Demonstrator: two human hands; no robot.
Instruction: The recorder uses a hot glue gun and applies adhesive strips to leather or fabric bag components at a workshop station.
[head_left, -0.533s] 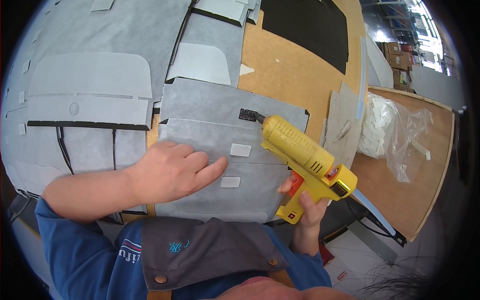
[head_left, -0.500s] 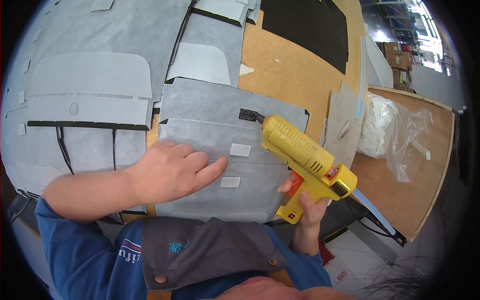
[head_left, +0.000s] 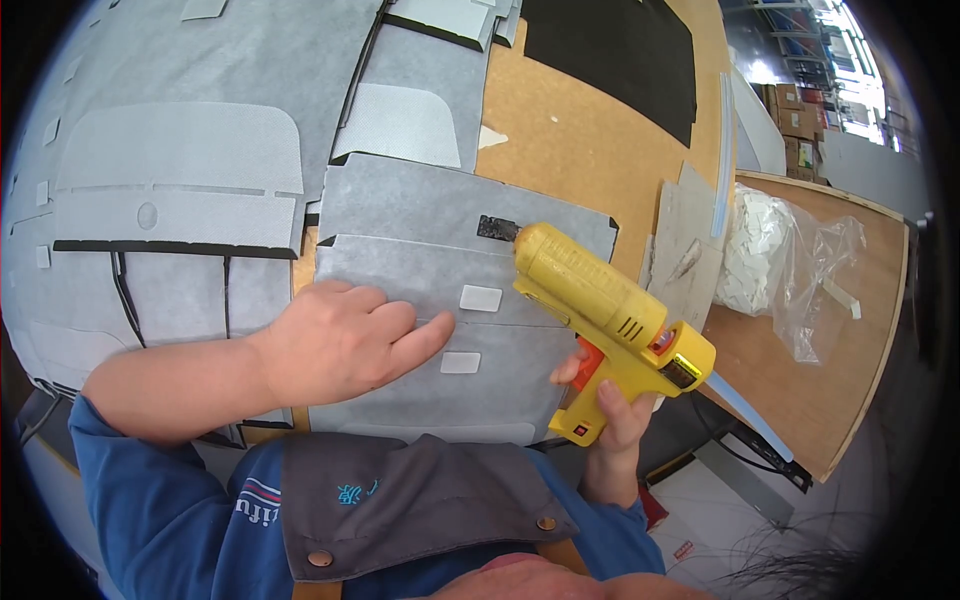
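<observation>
Beside glue gun [head_left: 600, 305]: clear bag [head_left: 790, 265], grey felt stacks [head_left: 180, 170].

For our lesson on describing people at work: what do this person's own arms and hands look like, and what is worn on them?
Both hands are bare: no gloves, rings or watch show on the left hand or the right hand. The left forearm is bare up to a pushed-back blue long sleeve. The right arm's matching blue sleeve starts below the bare wrist.

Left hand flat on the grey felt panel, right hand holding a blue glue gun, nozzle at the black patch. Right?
Not quite: the glue gun is yellow with an orange trigger, as the head view shows. Otherwise yes: left hand flat on the grey felt panel, right hand holding it, nozzle at the black patch.
</observation>
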